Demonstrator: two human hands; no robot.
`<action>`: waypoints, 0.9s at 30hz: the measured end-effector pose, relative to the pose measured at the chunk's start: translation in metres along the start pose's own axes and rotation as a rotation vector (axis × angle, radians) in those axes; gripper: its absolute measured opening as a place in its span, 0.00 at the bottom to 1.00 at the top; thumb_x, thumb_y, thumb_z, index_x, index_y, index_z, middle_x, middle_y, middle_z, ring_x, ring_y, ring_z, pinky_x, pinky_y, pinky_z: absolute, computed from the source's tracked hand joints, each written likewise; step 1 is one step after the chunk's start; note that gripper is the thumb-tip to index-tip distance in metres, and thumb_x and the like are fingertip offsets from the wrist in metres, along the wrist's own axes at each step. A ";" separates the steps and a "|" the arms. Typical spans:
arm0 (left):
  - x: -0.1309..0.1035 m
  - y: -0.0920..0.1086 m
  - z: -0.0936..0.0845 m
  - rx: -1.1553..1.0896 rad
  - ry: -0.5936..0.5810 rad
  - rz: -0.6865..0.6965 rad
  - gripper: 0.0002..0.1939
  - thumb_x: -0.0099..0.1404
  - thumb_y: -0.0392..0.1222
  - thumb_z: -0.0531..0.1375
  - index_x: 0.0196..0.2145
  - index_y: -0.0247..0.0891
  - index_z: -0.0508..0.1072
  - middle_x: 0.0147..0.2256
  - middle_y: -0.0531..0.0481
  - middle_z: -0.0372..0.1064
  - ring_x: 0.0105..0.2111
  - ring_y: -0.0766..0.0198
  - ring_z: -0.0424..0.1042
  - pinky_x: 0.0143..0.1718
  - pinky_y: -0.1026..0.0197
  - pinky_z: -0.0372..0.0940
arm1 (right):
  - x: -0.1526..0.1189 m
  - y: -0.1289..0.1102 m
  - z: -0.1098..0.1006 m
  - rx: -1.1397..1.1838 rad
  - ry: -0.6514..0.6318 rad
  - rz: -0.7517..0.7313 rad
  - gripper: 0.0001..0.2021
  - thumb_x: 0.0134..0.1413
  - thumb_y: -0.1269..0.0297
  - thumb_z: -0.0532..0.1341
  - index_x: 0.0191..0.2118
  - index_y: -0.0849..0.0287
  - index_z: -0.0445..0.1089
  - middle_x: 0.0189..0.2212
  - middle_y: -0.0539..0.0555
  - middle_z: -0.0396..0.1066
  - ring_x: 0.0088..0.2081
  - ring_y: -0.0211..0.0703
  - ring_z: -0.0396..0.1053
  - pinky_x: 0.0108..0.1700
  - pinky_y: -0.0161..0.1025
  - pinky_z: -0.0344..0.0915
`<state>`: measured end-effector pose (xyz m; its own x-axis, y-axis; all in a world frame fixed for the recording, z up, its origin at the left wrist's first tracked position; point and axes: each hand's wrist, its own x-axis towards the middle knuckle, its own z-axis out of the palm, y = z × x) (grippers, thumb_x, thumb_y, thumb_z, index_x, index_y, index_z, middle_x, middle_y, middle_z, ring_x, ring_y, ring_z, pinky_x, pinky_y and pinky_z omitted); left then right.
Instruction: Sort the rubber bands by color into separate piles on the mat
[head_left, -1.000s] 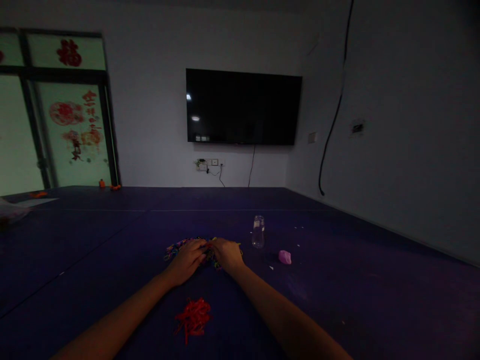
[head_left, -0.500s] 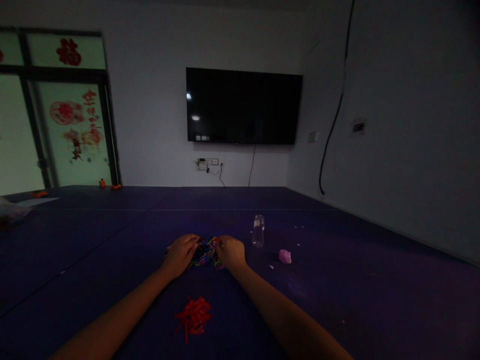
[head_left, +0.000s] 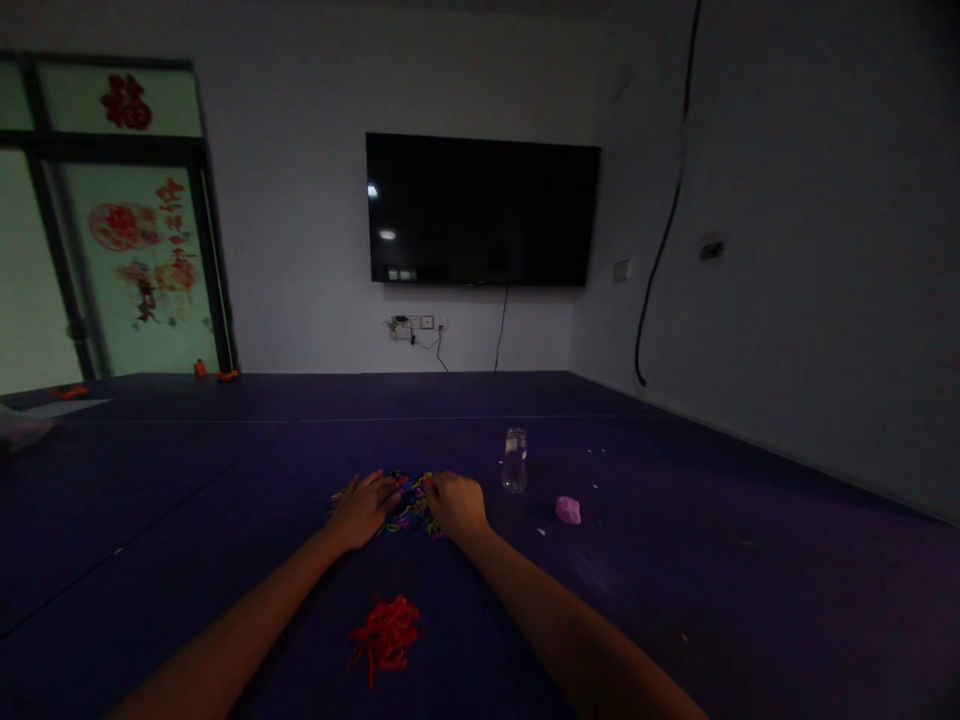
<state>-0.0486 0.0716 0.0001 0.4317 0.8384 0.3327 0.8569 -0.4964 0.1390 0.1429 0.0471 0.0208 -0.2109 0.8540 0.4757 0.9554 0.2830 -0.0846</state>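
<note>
Hands have changed little over the last second: my left hand (head_left: 365, 507) and my right hand (head_left: 457, 504) still sit on either side of the multicoloured pile of strips (head_left: 406, 506), but the gap between them has widened from where the fingertips met a second ago, so more of the pile shows. The whole view has drifted slightly, with the television (head_left: 481, 210) now a touch further left. My left hand lies flat with fingers stretched loosely onto the pile's left edge; my right hand is curled with fingertips tucked into the pile's right edge, and I cannot tell whether it pinches any strip.

The pile rests on the dark blue table (head_left: 225, 480), near the middle of it, straight ahead of me. I see broad bare surface to the left and beyond the pile; the table's far edge runs under the wall and its right edge runs along the side wall, both well apart from my hands.

Nearer to me, between my forearms, lies a separate red pile of strips (head_left: 386, 632), apart from the mixed one. A clear bottle (head_left: 514, 461) stands upright near my right hand, and a small pink lump (head_left: 568, 510) lies further right of it. Small orange bits (head_left: 217, 373) sit at the far left edge
</note>
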 end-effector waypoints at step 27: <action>0.003 -0.010 0.010 -0.049 -0.044 0.057 0.24 0.70 0.53 0.40 0.58 0.46 0.61 0.59 0.48 0.60 0.63 0.51 0.48 0.59 0.40 0.46 | -0.003 0.000 -0.003 -0.018 -0.021 -0.055 0.14 0.62 0.61 0.50 0.35 0.59 0.72 0.36 0.57 0.75 0.36 0.43 0.73 0.33 0.33 0.61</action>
<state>-0.0530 0.0808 -0.0093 0.4919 0.8171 0.3005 0.8164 -0.5528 0.1667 0.1441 0.0434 0.0222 -0.2675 0.8461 0.4610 0.9456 0.3224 -0.0431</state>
